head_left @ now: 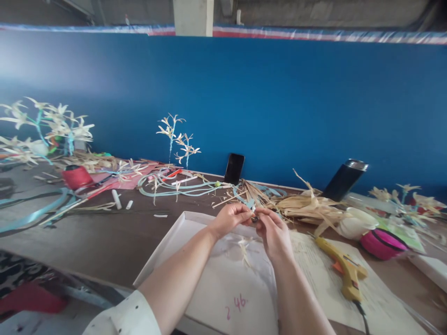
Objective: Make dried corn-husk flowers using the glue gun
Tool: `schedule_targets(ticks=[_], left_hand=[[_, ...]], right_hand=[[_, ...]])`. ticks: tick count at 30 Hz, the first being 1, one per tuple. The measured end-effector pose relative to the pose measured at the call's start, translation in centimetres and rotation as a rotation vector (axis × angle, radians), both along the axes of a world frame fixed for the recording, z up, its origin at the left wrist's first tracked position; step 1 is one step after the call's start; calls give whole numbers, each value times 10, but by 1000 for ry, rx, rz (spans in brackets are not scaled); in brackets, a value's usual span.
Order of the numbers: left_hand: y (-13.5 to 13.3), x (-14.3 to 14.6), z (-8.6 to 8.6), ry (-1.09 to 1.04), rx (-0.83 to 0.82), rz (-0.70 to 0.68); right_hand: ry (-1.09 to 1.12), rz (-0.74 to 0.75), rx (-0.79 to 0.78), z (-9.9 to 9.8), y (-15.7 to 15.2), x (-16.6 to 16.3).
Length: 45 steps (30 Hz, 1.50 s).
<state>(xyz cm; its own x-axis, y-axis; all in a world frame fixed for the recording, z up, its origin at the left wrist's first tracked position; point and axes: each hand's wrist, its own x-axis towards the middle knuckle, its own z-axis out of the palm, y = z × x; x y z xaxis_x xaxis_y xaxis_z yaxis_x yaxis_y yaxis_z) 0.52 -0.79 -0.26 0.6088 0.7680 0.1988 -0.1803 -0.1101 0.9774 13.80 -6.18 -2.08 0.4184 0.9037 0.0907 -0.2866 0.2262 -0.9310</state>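
My left hand (230, 217) and my right hand (274, 230) meet above a shallow white box lid (174, 242). Both hands pinch a small piece made of pale straw and light blue strip (252, 208) between their fingertips. A small straw flower shape (244, 249) lies on the white lid just below my hands. A pile of dried husk strips (303, 204) lies right behind my fingers.
A yellow glue gun (344, 270) rests on paper to the right, beside a pink pouch (382, 243). A black phone (233, 168) and a dark flask (344, 179) lean on the blue wall. Straw flower stems (178, 139) stand behind; a red spool (76, 177) and blue ribbons (174, 188) lie left.
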Motion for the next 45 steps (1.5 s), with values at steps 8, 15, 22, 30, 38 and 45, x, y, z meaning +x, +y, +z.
schedule_targets(ticks=[8, 15, 22, 30, 38, 45], left_hand=[[2, 0, -3, 88, 145, 24], [0, 0, -1, 125, 152, 29], [2, 2, -7, 138, 168, 35], [8, -1, -4, 137, 170, 127], [3, -4, 5, 131, 268, 247], [3, -3, 4, 202, 396, 314]], right_hand=[[-44, -7, 24, 0, 0, -1], [-358, -143, -52, 10, -5, -4], [-703, -256, -12, 11, -8, 0], [-758, -323, -2, 1, -4, 3], [-1067, -328, 129, -1, -3, -1], [-1137, -334, 162, 1, -6, -4]])
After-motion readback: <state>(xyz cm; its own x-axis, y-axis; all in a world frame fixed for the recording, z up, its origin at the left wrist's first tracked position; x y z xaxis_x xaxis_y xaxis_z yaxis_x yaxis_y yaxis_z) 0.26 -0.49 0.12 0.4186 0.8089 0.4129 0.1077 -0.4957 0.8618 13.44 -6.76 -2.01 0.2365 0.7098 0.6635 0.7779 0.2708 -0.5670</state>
